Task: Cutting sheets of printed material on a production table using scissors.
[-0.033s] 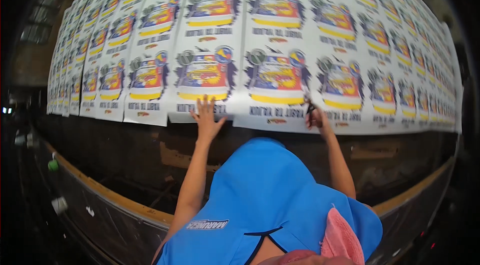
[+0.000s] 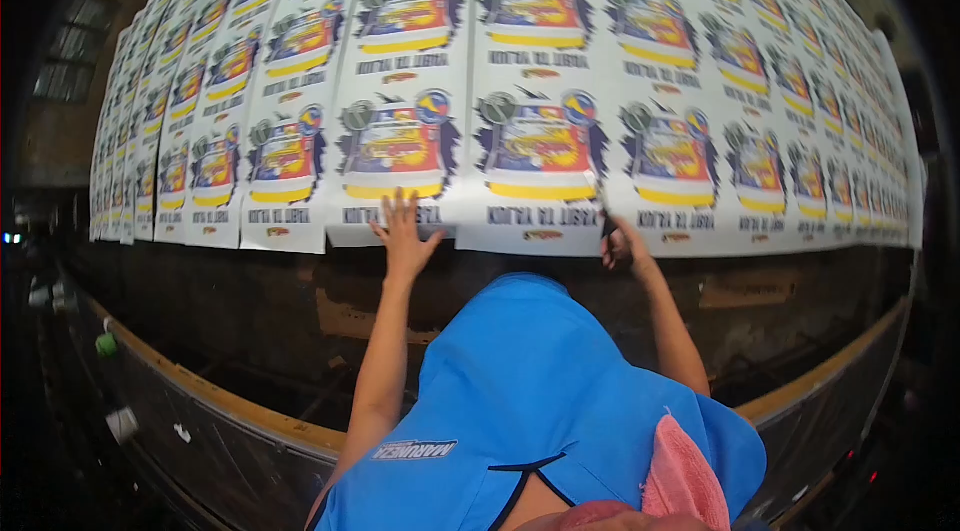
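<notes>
White printed sheets point(image 2: 540, 236) with repeated blue, yellow and red pictures cover the wide surface in front of me. My left hand point(image 2: 405, 239) rests flat on the near margin of a sheet, its fingers spread. To its right, my right hand point(image 2: 624, 245) is closed around the dark handle of what look like scissors point(image 2: 606, 223). Their pale tip points away from me, over the lower right part of a printed picture. The fingers hide much of the handle, and blur leaves the blades unclear.
Beneath the sheets' near edge is a dark recess with brown cardboard pieces point(image 2: 748, 289). A wooden-edged ledge point(image 2: 250, 416) curves around on my side. At the left lie a green object point(image 2: 106, 343) and white scraps point(image 2: 122, 424).
The sheets appear slightly farther left in view. My right hand has shifted a little left and nearer with the scissors, whose pale tip now shows. My left hand stays flat.
</notes>
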`<state>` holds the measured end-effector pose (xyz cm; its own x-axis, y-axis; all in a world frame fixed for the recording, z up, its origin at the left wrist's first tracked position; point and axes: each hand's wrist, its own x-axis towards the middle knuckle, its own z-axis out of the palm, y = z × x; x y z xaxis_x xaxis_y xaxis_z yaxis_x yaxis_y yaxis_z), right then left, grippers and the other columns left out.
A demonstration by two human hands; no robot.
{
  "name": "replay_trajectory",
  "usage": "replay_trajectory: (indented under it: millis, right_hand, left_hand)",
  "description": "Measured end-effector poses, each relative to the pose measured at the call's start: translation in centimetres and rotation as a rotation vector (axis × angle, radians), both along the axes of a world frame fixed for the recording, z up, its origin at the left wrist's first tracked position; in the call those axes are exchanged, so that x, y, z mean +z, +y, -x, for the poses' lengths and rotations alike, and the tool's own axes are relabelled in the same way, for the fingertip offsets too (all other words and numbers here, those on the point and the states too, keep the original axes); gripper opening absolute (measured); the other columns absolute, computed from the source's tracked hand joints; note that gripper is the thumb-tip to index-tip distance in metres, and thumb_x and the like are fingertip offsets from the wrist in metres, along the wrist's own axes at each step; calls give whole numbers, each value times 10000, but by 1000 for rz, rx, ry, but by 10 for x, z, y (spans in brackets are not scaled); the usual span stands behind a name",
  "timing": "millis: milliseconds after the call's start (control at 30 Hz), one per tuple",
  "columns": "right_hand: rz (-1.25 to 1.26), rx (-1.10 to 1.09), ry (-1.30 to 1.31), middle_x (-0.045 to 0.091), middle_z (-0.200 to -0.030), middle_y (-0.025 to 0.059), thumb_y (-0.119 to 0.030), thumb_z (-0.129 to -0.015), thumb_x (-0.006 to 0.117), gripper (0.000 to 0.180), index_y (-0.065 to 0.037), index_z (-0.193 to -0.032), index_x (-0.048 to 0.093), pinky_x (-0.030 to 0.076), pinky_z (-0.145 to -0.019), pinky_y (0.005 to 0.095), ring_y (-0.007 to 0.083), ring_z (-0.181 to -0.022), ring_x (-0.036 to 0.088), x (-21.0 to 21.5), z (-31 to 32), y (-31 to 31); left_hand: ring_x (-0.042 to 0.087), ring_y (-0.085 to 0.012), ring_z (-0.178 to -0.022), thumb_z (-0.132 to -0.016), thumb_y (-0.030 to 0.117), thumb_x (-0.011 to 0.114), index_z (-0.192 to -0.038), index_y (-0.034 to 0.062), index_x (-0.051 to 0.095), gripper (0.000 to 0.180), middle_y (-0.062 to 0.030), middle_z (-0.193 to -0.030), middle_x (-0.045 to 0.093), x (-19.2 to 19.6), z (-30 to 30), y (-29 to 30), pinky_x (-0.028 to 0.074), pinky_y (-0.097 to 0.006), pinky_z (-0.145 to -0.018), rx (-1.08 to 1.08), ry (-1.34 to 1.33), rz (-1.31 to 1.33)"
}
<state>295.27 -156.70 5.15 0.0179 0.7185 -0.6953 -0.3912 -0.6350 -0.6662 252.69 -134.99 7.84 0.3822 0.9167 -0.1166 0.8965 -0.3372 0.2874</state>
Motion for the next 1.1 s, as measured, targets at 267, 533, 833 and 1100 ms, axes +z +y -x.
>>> replay_trajectory:
  millis: [267,533,833,1100]
  right_hand:
    - [-147,42,-171,585,-807,22,-315,-988,574,496,-106,-1415,432,440,-547,241,104,-654,565,19,56,-137]
    - [-338,-108,-194,560,-813,-3,-281,-1017,496,420,-130,-1405,439,424,-525,235,90,-647,550,32,54,-123]
    - [-256,-381,-96,566,-733,18,-340,-997,579,505,-147,-1431,408,430,-424,228,84,-544,548,98,72,-116]
    - [-180,-394,-27,544,-754,5,-293,-1005,575,534,-161,-1486,387,422,-466,220,82,-585,532,76,38,-64]
  left_hand:
    - [140,-402,-1494,-827,354,708,-1453,118,409,733,-134,-1570,293,25,-69,-51,42,-692,-1138,-131,-295,56]
    - [116,-384,-1504,-781,360,752,-1470,136,387,812,-117,-1582,283,44,-195,-141,49,-687,-1145,-636,-222,8]
    - [360,-325,-1428,-888,64,582,-1458,204,456,601,-38,-1512,451,24,-229,-142,130,-668,-1144,-710,-138,-183]
    - [397,-303,-1412,-855,-10,551,-1445,224,491,638,6,-1492,488,40,-232,-134,186,-606,-1156,-707,-228,-21]
